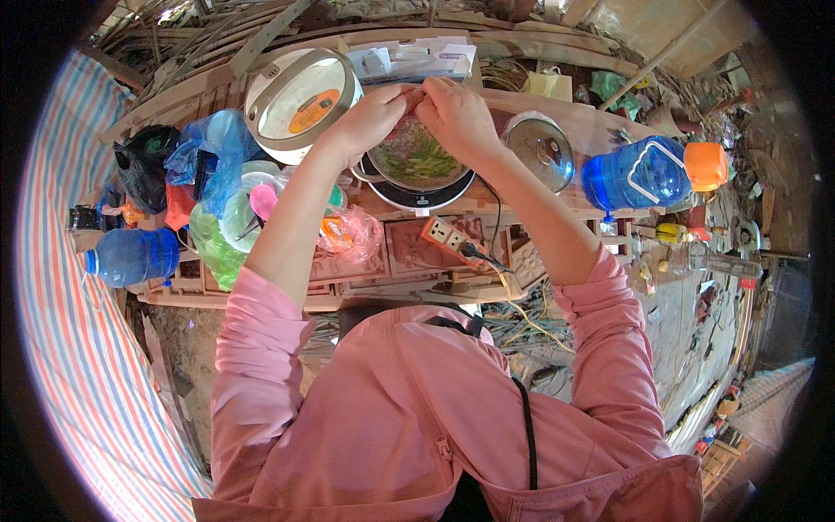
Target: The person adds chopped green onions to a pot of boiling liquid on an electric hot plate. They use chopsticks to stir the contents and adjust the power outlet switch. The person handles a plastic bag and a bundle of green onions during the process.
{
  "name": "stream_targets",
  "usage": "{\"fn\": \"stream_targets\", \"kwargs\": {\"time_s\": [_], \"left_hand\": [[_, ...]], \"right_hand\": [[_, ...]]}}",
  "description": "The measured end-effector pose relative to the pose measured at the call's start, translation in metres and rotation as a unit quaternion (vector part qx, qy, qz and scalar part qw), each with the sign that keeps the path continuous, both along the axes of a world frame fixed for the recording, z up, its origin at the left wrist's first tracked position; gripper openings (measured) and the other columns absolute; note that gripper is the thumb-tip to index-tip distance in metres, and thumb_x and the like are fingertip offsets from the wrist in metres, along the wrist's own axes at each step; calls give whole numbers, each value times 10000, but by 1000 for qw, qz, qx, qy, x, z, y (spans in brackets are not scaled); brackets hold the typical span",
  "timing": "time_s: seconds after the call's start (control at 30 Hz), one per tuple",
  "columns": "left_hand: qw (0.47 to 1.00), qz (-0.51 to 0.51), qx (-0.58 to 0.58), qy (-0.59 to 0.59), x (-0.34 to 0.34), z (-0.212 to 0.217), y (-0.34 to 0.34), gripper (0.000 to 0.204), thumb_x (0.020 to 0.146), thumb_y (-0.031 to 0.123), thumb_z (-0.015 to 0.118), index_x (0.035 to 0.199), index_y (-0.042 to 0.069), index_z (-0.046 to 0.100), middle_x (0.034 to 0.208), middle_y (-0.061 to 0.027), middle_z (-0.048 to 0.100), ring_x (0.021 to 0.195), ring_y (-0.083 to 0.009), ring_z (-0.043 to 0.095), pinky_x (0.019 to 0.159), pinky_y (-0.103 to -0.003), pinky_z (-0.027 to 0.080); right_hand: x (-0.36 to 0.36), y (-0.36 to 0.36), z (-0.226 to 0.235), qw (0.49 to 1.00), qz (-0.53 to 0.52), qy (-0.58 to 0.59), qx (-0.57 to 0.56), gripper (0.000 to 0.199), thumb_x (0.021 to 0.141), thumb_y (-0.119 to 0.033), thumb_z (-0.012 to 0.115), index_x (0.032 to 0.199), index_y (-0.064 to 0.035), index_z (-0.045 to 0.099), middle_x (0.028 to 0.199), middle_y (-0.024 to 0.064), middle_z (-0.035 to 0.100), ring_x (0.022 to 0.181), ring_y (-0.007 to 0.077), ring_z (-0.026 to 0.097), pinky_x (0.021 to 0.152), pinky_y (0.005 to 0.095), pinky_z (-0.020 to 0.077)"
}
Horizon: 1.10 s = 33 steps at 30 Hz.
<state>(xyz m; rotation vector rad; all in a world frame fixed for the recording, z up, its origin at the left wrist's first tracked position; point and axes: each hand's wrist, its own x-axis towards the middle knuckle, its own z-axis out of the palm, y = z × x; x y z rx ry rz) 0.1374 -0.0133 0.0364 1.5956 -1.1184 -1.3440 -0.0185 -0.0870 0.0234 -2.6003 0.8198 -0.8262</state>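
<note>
Over a pot (374,163) my left hand (376,120) and my right hand (458,117) meet, fingers closed and pressed together at the tips. Whatever lies between them is too small and too hidden to name. Chopped green vegetables (422,167) show in the pot below my wrists. The pot stands on a round black-and-white electric cooker (421,202). To the right of my right hand rests a glass pot lid (539,150). A white rice cooker (300,100) with a beige rim sits beside my left hand.
Behind my hands stands a white box (417,59). A power strip (448,237) with a plugged cord lies at the table's near side. Blue water jugs (639,174) stand at both ends. Plastic bags (350,233) and a pink ladle-like piece (263,200) crowd the left.
</note>
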Motion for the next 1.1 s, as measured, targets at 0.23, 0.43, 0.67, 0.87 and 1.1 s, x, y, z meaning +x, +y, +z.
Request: {"fn": "stream_targets", "kwargs": {"time_s": [0.23,0.43,0.67,0.87,1.1], "left_hand": [[998,46,-43,-13,-4,-2,6,322,1021,263,414,1208,67,588,1013,-25,619,872,-94,532,767,-262,447],[986,-27,-103,-131,7,-5,2,330,1034,309,425,1136,50,601,961,-58,628,874,-133,549,793,-284,455],[994,-31,101,-21,6,3,-6,333,1025,390,451,1161,121,593,860,31,557,765,-86,493,718,-263,432],[998,2,62,-5,-2,9,0,400,1027,386,405,1209,88,602,876,-23,597,821,-112,532,732,-275,459],[985,-54,-124,-103,5,-1,-4,345,994,268,511,1207,2,565,1081,-78,666,981,-193,584,907,-311,442]], "right_hand": [[-5,-14,-18,905,-52,-135,400,231,946,-236,502,908,-27,593,831,147,648,776,281,651,658,410,473],[-23,-26,-16,987,43,31,151,346,931,-228,596,1254,-106,615,1048,169,683,848,266,682,732,366,509],[-17,-6,-1,994,100,-8,46,373,871,-135,628,1240,-85,605,1081,131,646,954,312,640,802,408,520],[-18,-7,8,991,84,53,-89,202,843,-134,636,1029,-55,632,956,78,597,945,277,606,754,396,531],[-16,-6,13,980,86,55,-170,170,792,-203,644,915,-85,634,899,74,603,917,247,635,739,394,558]]}}
